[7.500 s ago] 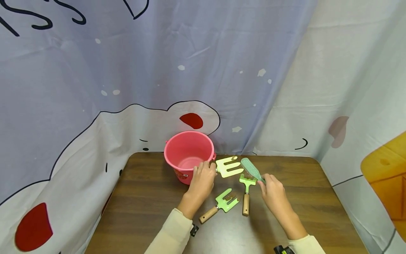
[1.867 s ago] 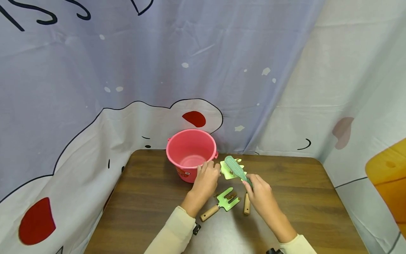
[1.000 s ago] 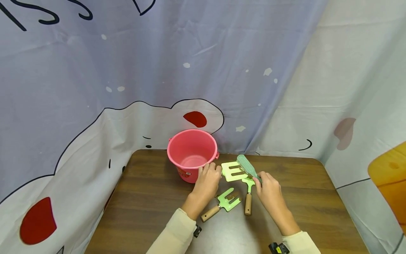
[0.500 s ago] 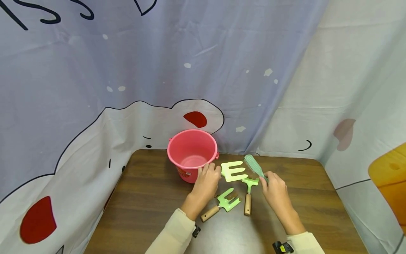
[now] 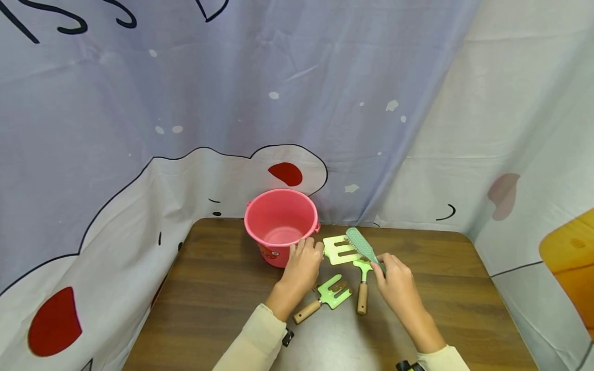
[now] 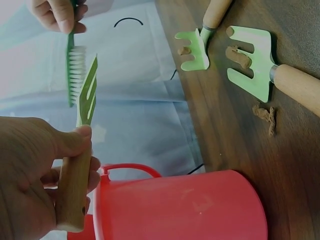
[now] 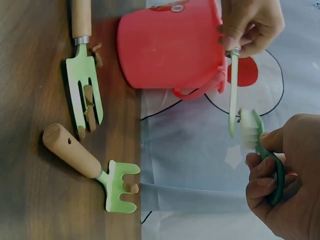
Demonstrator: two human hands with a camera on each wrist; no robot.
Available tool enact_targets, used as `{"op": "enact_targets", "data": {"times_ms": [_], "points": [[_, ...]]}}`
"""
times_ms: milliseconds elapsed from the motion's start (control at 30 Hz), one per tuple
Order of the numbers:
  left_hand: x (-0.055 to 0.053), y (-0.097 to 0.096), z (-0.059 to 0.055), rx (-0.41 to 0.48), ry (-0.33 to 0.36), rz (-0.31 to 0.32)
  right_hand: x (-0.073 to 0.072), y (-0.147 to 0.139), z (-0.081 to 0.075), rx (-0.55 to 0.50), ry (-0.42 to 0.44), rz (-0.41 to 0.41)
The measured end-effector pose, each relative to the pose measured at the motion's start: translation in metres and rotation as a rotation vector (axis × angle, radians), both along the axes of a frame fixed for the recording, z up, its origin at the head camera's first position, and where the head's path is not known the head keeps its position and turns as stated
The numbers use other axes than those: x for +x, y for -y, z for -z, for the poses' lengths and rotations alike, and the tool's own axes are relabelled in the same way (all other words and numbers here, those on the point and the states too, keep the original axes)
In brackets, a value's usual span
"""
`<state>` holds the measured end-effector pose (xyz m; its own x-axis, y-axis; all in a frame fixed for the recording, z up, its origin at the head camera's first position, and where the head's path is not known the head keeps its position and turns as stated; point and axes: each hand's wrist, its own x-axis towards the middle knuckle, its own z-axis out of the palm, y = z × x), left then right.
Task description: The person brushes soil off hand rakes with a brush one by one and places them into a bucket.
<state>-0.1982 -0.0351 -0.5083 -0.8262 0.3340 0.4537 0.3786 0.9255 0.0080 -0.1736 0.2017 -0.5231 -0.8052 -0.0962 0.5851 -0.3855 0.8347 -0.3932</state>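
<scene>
My left hand (image 5: 302,265) grips the wooden handle of a light green garden fork (image 6: 75,185), holding it raised beside the bucket. My right hand (image 5: 396,281) holds a green brush (image 5: 363,242) by its handle, with white bristles facing the fork's tines. In the head view the brush head overlaps the tine ends. Below, a second green hand fork (image 5: 333,292) with a wooden handle lies on the table, brown clumps (image 6: 239,57) on its tines. A small green hand rake (image 7: 120,187) lies to its right with a brown lump among its prongs.
A pink bucket (image 5: 264,237) stands at the back of the brown wooden table (image 5: 209,309), close to my left hand. Brown crumbs (image 6: 265,117) lie near the hand fork. A printed curtain (image 5: 232,103) hangs right behind the table.
The brush has gone back and forth over the raised fork; since half a second ago it has moved left onto the tines. My left hand and the tools on the table stay nearly still.
</scene>
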Motion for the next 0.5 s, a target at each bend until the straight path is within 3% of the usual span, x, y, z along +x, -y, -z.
{"op": "enact_targets", "data": {"times_ms": [200, 500], "points": [[0.001, 0.002, 0.000, -0.008, 0.001, 0.020, -0.002, -0.004, 0.005, 0.028, -0.015, 0.043], [0.002, 0.004, -0.001, 0.004, 0.009, 0.029, -0.003, -0.012, 0.008, 0.047, 0.029, 0.068]]}}
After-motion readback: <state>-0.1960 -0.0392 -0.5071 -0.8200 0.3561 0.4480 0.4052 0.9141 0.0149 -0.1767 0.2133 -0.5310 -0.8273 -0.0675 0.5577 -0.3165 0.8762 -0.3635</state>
